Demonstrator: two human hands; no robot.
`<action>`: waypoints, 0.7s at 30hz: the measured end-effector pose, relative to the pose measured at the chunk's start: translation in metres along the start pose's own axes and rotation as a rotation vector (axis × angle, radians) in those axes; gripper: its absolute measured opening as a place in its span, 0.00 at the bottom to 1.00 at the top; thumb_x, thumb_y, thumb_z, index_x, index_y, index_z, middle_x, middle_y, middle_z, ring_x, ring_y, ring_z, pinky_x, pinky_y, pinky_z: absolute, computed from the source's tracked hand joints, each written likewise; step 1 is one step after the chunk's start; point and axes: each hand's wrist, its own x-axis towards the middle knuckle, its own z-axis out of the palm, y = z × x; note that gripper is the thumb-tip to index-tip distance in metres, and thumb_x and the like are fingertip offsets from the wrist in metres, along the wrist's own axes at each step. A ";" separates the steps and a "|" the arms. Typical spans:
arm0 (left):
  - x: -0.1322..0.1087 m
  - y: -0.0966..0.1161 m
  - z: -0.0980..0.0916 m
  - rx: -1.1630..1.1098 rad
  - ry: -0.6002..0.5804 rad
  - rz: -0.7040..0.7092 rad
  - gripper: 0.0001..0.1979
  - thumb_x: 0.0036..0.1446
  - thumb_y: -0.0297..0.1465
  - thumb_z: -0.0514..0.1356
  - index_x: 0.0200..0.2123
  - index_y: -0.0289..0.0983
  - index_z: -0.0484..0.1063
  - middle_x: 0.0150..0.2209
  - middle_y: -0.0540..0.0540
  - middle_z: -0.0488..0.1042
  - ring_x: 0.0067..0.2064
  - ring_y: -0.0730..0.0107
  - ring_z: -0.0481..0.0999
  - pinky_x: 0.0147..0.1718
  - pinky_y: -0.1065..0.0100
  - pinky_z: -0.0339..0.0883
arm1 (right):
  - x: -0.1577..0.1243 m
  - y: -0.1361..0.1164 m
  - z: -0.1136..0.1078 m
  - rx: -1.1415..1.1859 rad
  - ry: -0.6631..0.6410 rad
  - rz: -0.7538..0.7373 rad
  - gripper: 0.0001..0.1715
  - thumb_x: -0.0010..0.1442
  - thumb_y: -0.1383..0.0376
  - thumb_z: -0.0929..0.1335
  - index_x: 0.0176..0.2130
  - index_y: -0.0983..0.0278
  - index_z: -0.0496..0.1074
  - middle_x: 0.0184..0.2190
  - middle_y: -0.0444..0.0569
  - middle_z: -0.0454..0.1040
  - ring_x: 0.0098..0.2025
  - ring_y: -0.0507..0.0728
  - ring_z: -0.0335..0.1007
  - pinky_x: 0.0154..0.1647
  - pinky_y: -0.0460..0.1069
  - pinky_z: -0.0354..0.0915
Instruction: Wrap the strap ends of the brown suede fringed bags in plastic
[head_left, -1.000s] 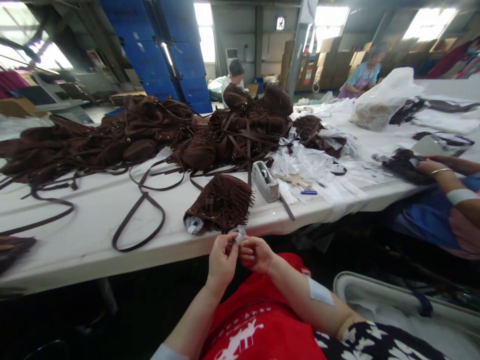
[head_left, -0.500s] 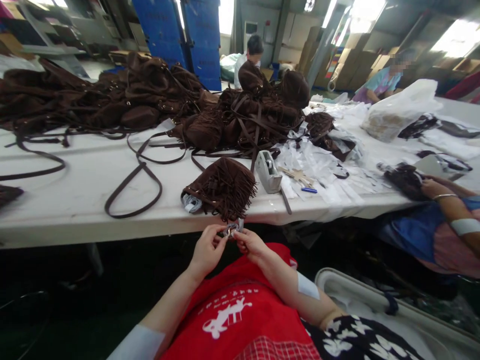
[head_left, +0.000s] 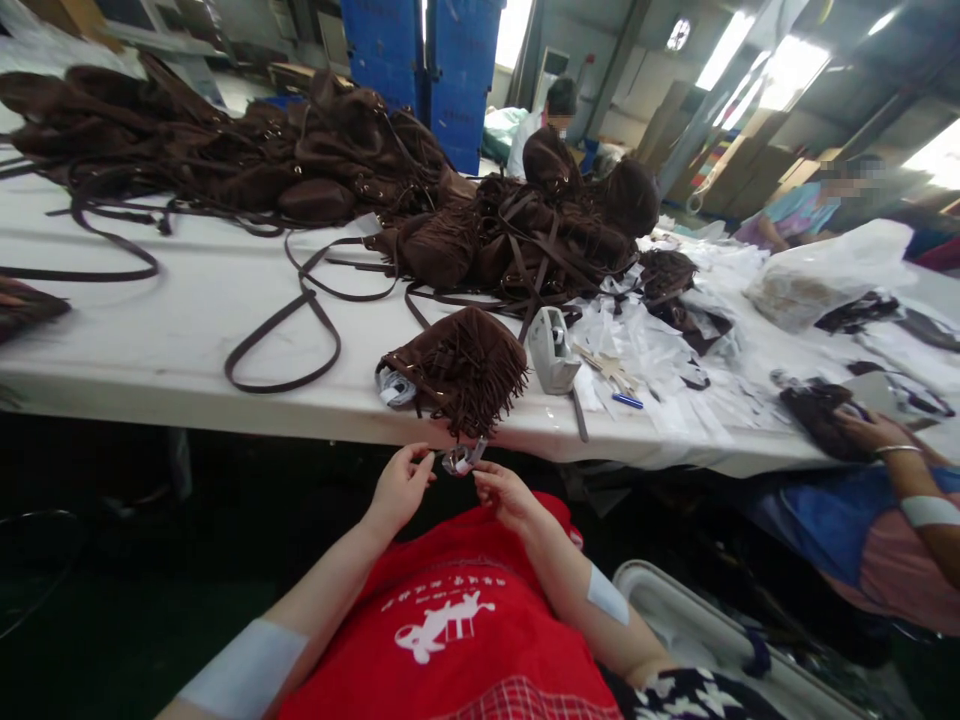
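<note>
A small brown fringed bag (head_left: 457,365) lies on its side at the table's front edge, with grey-white stuffing (head_left: 395,387) showing at its mouth. From its near side a small bundle wrapped in grey-white strip (head_left: 459,460) hangs over the edge. My left hand (head_left: 403,488) is just left of this bundle, thumb and fingers pinched together; what lies between the tips is too small to make out. My right hand (head_left: 508,494) pinches at the bundle's right side, its fingers curled and its tips on the strip.
A grey tape dispenser (head_left: 553,350) stands right of the bag, near a blue pen (head_left: 627,401) and white scraps (head_left: 637,340). Brown bags (head_left: 300,160) with long straps are heaped behind. At right, a co-worker's hands (head_left: 870,430) hold a dark bag.
My hands have moved apart, the left one drawing away from the wrapped bundle. The view has shifted, so the table sits further right. The bag stays in its place.
</note>
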 end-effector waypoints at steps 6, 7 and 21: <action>0.006 -0.013 0.002 0.057 -0.115 -0.110 0.21 0.52 0.46 0.58 0.40 0.35 0.72 0.37 0.39 0.77 0.32 0.62 0.78 0.28 0.65 0.72 | 0.000 0.002 -0.018 -0.159 0.155 -0.070 0.30 0.42 0.59 0.76 0.43 0.69 0.71 0.18 0.39 0.67 0.19 0.47 0.57 0.19 0.43 0.48; 0.006 -0.016 0.002 0.065 -0.143 -0.128 0.20 0.50 0.46 0.60 0.37 0.35 0.73 0.35 0.40 0.77 0.31 0.61 0.78 0.26 0.65 0.72 | 0.000 0.001 -0.020 -0.172 0.170 -0.068 0.30 0.41 0.59 0.76 0.43 0.68 0.71 0.19 0.39 0.68 0.19 0.47 0.58 0.19 0.43 0.49; 0.021 0.017 0.027 -0.481 -0.356 -0.602 0.18 0.51 0.43 0.65 0.38 0.34 0.72 0.36 0.40 0.78 0.36 0.66 0.80 0.32 0.70 0.72 | -0.014 -0.022 -0.027 -0.233 0.195 -0.072 0.28 0.44 0.53 0.75 0.39 0.68 0.72 0.23 0.43 0.72 0.19 0.46 0.61 0.18 0.42 0.50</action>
